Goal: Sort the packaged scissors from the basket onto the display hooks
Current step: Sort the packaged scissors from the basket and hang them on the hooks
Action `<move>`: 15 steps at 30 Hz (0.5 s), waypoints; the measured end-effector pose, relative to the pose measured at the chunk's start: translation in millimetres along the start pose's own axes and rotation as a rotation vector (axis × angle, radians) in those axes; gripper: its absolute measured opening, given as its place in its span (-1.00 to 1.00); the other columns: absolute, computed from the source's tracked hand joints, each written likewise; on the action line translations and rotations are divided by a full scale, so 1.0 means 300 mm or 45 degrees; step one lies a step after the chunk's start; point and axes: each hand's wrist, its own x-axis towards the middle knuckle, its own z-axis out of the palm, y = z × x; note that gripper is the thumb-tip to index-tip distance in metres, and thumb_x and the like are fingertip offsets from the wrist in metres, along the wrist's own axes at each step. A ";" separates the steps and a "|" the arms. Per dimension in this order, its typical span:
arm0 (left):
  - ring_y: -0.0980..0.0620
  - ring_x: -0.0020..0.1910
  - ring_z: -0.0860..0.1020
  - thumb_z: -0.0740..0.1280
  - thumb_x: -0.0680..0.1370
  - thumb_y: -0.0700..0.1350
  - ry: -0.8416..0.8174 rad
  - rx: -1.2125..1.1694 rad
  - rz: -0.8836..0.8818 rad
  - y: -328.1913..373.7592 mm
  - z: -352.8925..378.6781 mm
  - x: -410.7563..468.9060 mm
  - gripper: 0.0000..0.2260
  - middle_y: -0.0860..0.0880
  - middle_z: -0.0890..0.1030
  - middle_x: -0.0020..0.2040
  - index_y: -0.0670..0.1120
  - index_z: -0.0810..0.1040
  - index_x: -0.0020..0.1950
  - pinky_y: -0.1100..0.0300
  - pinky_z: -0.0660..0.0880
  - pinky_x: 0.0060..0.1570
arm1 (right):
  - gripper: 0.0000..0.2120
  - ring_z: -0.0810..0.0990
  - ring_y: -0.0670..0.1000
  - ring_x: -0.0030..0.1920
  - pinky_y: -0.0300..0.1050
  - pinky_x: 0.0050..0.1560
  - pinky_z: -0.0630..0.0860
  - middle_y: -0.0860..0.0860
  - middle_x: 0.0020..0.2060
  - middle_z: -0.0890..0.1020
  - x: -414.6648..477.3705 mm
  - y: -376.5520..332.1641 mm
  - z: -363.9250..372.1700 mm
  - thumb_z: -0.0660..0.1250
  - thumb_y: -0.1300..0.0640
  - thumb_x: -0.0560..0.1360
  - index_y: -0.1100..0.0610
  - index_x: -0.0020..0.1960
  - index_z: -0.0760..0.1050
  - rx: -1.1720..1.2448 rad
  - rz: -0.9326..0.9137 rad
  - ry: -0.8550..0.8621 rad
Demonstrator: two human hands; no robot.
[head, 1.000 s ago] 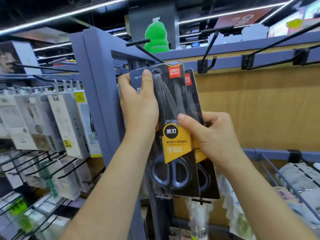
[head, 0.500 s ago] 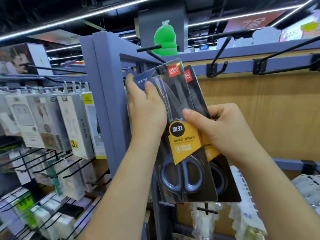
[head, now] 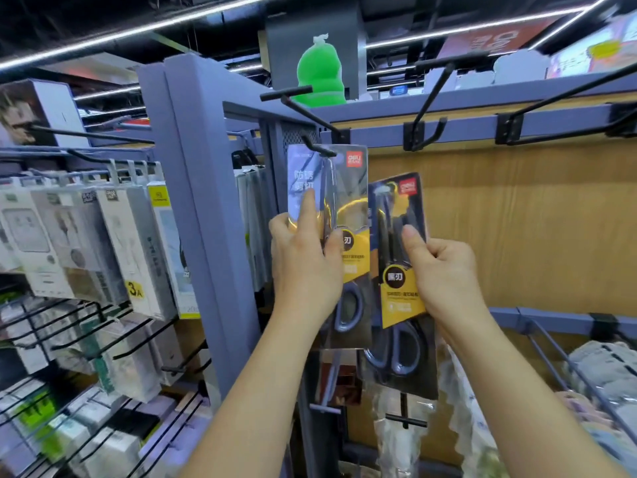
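While left grip (head: 303, 267) pinches first pack (head: 351, 188) midway, right grip (head: 444, 274) clasps second pack (head: 400, 339) — also midway

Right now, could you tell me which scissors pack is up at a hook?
The left pack, held by the left hand: its top meets the black hook. The right pack, in the right hand, sits lower, off any hook.
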 end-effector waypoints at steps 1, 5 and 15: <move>-0.09 0.30 0.38 0.25 0.64 -0.02 -0.014 0.008 -0.017 -0.007 0.026 0.032 -0.43 -0.09 0.20 0.40 0.14 0.08 0.59 0.20 0.27 0.17 | -0.45 0.22 0.03 -0.46 -0.13 -0.40 0.18 0.05 -0.50 0.25 0.007 0.013 -0.017 0.30 -0.13 0.59 0.14 -0.43 0.25 0.017 0.008 0.035; -0.16 0.23 0.39 0.27 0.62 -0.12 -0.002 0.177 -0.037 -0.024 0.131 0.134 -0.38 -0.15 0.24 0.33 0.10 0.04 0.60 0.04 0.34 0.21 | -0.17 0.36 0.09 -0.33 0.05 -0.30 0.30 0.12 -0.36 0.39 0.031 0.026 -0.072 0.40 -0.41 0.34 0.43 -0.27 0.32 0.188 0.045 0.081; -0.29 0.21 0.46 0.28 0.57 -0.23 -0.140 0.251 -0.105 -0.082 0.200 0.192 -0.25 -0.27 0.35 0.32 0.08 -0.08 0.62 -0.12 0.41 0.24 | -0.01 0.46 0.14 -0.17 0.12 -0.14 0.37 0.62 -0.04 0.39 0.001 0.034 -0.088 0.48 -0.39 0.23 0.55 0.01 0.32 0.398 0.156 -0.028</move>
